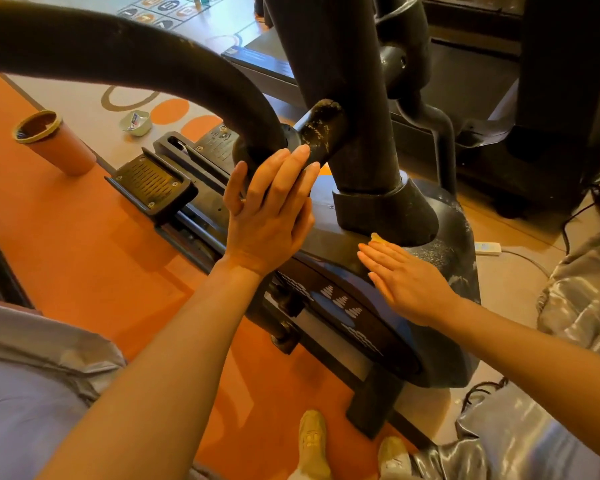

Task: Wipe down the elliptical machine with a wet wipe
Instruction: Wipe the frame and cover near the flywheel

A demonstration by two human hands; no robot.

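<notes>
The person leans over the elliptical machine (pixel 413 216), a black frame with a thick upright post rising from a rounded housing. The left hand (pixel 267 209) lies flat with its fingers straight and close together, pressed against the joint where a curved black arm (pixel 125 46) meets a short scuffed stub (pixel 321 128) on the post. The right hand (pixel 404 275) is also flat, fingers straight and spread a little, palm down on the top of the housing just below the collar of the post. A small yellowish bit of the wet wipe (pixel 377 238) peeks out past the fingertips of that hand, touching the housing; the rest of it is hidden under the palm. The two hands are apart, the left one higher and farther forward than the right.

One ribbed pedal (pixel 149 181) sits left of the left hand, on the machine's rail. Beyond it, on the orange floor (pixel 66 237), stands a brown cup-shaped cylinder (pixel 54 140), tilted in this wide view, and farther back lies a small white packet (pixel 136 122). A white power strip (pixel 488 247) lies on the floor to the right of the housing. The person's two light shoes (pixel 312 441) show at the bottom edge, beside the machine's base.
</notes>
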